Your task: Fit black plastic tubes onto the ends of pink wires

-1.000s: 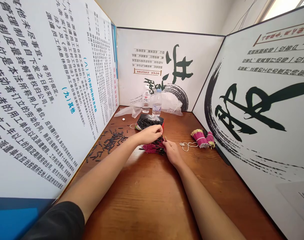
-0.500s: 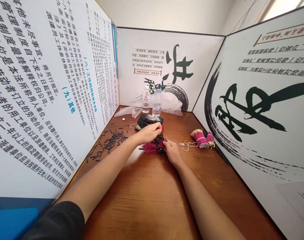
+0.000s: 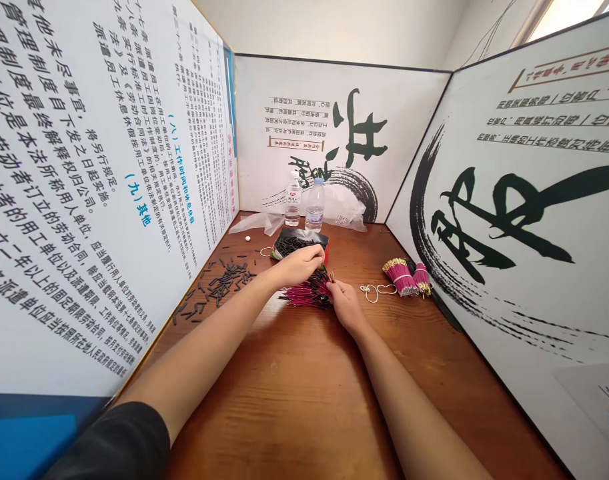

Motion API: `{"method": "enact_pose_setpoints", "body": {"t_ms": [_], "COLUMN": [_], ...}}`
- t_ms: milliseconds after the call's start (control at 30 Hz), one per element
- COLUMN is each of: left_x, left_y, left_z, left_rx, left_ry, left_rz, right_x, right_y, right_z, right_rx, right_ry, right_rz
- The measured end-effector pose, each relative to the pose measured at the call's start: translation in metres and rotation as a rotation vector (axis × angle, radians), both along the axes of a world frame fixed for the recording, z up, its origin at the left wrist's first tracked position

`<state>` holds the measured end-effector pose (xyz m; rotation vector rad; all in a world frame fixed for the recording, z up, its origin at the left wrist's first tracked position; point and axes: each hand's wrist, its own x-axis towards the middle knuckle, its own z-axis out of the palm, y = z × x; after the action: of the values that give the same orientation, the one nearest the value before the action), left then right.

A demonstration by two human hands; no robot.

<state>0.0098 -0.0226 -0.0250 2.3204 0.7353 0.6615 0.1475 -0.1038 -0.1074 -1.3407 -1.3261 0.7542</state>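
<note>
At your left, loose black sleeves [image 3: 228,283] lie scattered on the table [image 3: 279,393]. They look light and smooth; expect them to roll, and take each one around its middle. Further right, the box [image 3: 323,238] is filled with similar black pieces [image 3: 293,247]. Behind it, the left bottle [image 3: 293,207] and right bottle [image 3: 314,208] stand upright, each containing clear liquid.

Your left hand [image 3: 304,264] is at the near side of the box, fingers bent and tips drawn close together; whether they pinch anything cannot be told. Below it, the magenta wires [image 3: 303,295] with dark ends lie piled on the table.

Your right hand [image 3: 345,303] pinches gold-tipped wires [image 3: 332,277] at the pile's right edge. These should be light, springy and slightly slippery; grip the coated length just below the tips, which may bend.

At far right, white cord [image 3: 377,291] lies beside the large wire bundle [image 3: 400,277] and the small wire bundle [image 3: 422,279].
</note>
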Motion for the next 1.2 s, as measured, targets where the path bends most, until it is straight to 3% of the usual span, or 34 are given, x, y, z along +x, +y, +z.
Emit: {"method": "enact_pose_setpoints", "body": {"t_ms": [167, 333, 400, 500, 767, 1200], "left_x": [-0.007, 0.002, 0.013, 0.03, 0.049, 0.019], "left_y": [0.013, 0.053, 0.069, 0.085, 0.086, 0.098], "left_z": [-0.005, -0.016, -0.017, -0.017, -0.019, -0.015], "left_rx": [0.077, 0.13, 0.141, 0.103, 0.14, 0.16], "left_ry": [0.045, 0.27, 0.472, 0.625, 0.796, 0.737], "left_rz": [0.151, 0.28, 0.251, 0.163, 0.135, 0.22], "right_x": [-0.001, -0.001, -0.001, -0.001, -0.001, 0.0], "right_y": [-0.001, -0.001, -0.001, 0.0, -0.001, 0.0], "right_z": [0.001, 0.002, 0.001, 0.001, 0.002, 0.001], "right_rx": [0.009, 0.028, 0.04, 0.049, 0.054, 0.045], "right_ry": [0.009, -0.032, -0.044, -0.06, -0.07, -0.064], "right_rz": [-0.016, -0.039, -0.043, -0.043, -0.046, -0.037]}}
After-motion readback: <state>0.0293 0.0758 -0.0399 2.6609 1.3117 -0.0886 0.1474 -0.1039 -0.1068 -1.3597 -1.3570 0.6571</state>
